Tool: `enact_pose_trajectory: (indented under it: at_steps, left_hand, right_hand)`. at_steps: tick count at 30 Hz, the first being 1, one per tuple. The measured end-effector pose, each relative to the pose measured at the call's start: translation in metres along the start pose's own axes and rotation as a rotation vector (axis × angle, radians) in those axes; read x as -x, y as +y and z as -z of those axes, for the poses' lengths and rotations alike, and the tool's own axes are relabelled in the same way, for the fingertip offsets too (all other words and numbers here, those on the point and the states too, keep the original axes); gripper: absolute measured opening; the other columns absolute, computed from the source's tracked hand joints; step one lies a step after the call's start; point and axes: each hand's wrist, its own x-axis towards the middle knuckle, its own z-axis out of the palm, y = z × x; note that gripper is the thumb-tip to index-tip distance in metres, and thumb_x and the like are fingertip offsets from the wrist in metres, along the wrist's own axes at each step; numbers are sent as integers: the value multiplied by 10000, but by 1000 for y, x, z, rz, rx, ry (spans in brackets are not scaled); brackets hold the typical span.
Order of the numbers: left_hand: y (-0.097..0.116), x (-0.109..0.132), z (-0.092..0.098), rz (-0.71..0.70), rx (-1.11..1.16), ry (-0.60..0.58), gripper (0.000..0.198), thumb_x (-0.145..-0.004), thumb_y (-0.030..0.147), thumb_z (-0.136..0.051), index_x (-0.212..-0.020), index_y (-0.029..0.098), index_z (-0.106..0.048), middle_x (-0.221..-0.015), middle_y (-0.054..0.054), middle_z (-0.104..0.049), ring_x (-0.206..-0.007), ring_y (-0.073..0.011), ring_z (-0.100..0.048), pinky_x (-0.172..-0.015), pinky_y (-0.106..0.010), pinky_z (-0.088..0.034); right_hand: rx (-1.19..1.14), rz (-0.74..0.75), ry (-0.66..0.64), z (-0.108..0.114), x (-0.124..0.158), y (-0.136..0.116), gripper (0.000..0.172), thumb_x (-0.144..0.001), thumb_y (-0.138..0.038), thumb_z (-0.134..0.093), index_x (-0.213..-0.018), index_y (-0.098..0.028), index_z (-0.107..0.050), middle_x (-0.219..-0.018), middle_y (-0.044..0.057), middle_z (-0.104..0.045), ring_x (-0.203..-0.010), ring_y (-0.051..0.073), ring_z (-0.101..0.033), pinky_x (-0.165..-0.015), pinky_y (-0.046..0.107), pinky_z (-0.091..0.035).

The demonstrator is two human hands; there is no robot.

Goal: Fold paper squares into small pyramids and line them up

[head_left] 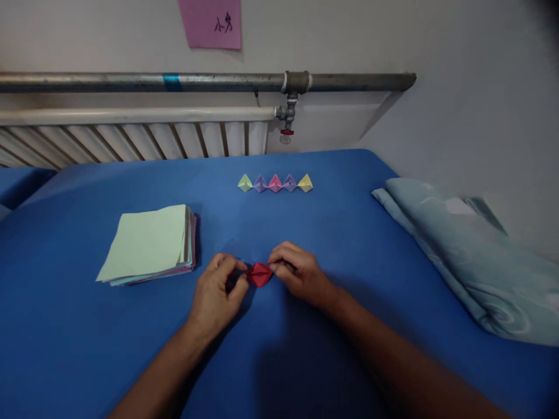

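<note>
A small red origami boat (260,274) is held low over the blue surface, between my two hands. My left hand (218,285) pinches its left tip between thumb and fingers. On the other side my right hand (301,270) grips the right tip the same way, its other fingers curled. Beyond them stands a row of small folded paper boats: a green one (245,183), a purple one (260,184), a pink one (275,184), a second purple one (289,183) and a yellow one (305,183). Their tips touch or nearly touch.
A stack of coloured paper (148,241), pale green on top, lies left of my hands on the blue surface (96,349). Folded light-blue cloth (471,256) lies at the right. Behind are a radiator (131,139), a metal pipe (227,82) and a red-handled valve (287,131).
</note>
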Motion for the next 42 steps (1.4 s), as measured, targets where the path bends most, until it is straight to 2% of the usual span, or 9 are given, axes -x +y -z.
enact_pose_trajectory:
  at_steps: [4,8,12,20,24,31,36,42]
  left_hand:
    - [1,2,-4,-30,-25,23,114,-828,253,-547,-903,216,-625,-933,-36,-587,-861,-177,-581,-770,-322,-481]
    - [-5,0,-3,48,18,76,123,-837,194,-478,-874,198,-596,-863,-27,-600,-787,-158,-589,-737,-301,-482]
    - [-7,-2,0,106,68,100,118,-825,211,-489,-863,189,-598,-852,-31,-611,-775,-156,-596,-724,-294,-480]
    - [-3,-2,-2,128,93,89,127,-834,268,-526,-872,178,-606,-855,-37,-613,-767,-157,-605,-718,-300,-488]
    - [-3,-3,-2,125,81,96,126,-833,275,-532,-870,180,-606,-835,-30,-608,-741,-149,-598,-694,-286,-486]
    - [-4,-3,-2,111,64,100,120,-830,276,-532,-855,181,-600,-815,-19,-597,-719,-143,-583,-683,-284,-480]
    - [-7,-3,-1,82,31,96,113,-826,247,-521,-852,174,-602,-814,-22,-597,-720,-143,-583,-680,-283,-469]
    - [-11,-4,-1,68,-1,94,118,-832,233,-508,-862,165,-601,-820,-26,-598,-696,-138,-565,-660,-280,-452]
  right_hand:
    - [-32,-17,5,-3,-1,-4,95,-825,-182,-530,-813,-200,-622,-871,43,-621,-849,160,-586,-769,300,-469]
    - [183,-18,-54,-13,0,-12,63,-768,-182,-639,-826,-198,-659,-1018,73,-645,-987,219,-566,-879,394,-403]
    - [373,-35,-91,-24,1,-15,37,-765,-162,-653,-790,-190,-656,-1110,98,-644,-1046,255,-538,-873,413,-364]
    - [498,-30,-173,-29,-3,-19,72,-803,-146,-610,-737,-161,-632,-1114,125,-654,-1004,271,-530,-836,421,-361]
    - [531,-47,-195,-31,-5,-21,80,-828,-179,-616,-752,-166,-640,-1117,98,-672,-1012,276,-513,-840,431,-340]
    - [555,-77,-135,-35,0,-20,64,-838,-190,-622,-787,-172,-655,-1162,76,-671,-1100,299,-491,-896,439,-328]
    - [516,-87,-67,-37,4,-18,110,-821,-185,-618,-712,-178,-632,-1119,77,-684,-1079,286,-513,-895,434,-343]
    - [508,-127,25,-35,11,-23,91,-792,-192,-611,-704,-174,-616,-1146,119,-660,-1085,327,-505,-896,480,-343]
